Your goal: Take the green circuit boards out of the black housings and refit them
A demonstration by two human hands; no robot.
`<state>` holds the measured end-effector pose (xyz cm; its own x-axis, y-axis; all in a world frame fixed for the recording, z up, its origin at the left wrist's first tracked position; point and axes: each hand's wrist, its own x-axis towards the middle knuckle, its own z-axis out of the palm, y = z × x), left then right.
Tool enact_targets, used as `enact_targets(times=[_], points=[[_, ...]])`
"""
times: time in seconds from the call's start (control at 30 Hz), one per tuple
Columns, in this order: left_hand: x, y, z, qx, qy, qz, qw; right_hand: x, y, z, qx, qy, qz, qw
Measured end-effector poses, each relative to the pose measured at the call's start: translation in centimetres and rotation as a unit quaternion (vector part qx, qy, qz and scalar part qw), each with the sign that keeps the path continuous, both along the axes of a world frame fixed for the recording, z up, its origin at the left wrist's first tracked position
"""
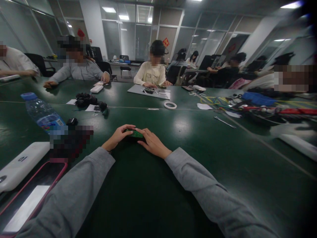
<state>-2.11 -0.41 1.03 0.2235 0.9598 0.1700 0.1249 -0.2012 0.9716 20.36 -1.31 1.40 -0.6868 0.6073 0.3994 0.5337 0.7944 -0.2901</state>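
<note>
Between my two hands a small green circuit board (135, 133) is held up just over the dark green table (148, 185). My left hand (120, 135) grips its left end, fingers curved over the top edge. On the other side my right hand (153, 142) holds the right end, fingertips on the upper edge and thumb below. The board's lower side is in shadow, and I cannot tell whether it touches the table.
At left are a water bottle (43, 112), a white case marked 01 (23, 163) and a red-rimmed phone (32, 195). A tape roll (170, 105), a wrench (225, 122) and tangled cables (267, 112) lie farther off. Several people sit around the table.
</note>
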Motion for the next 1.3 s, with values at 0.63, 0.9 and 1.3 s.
enact_targets(times=[0.63, 0.9, 1.3], points=[[0.32, -0.05, 0.09, -0.046, -0.059, 0.02, 0.997, 0.12, 0.25, -0.75, 0.002, 0.028, -0.003, 1.0], [0.26, -0.02, 0.22, -0.018, -0.012, 0.003, 1.0, 0.07, 0.38, -0.86, 0.008, 0.025, -0.002, 1.0], [0.27, 0.23, -0.58, 0.018, 0.034, 0.035, 0.999, 0.05, 0.04, -0.28, 0.01, 0.005, -0.016, 1.0]])
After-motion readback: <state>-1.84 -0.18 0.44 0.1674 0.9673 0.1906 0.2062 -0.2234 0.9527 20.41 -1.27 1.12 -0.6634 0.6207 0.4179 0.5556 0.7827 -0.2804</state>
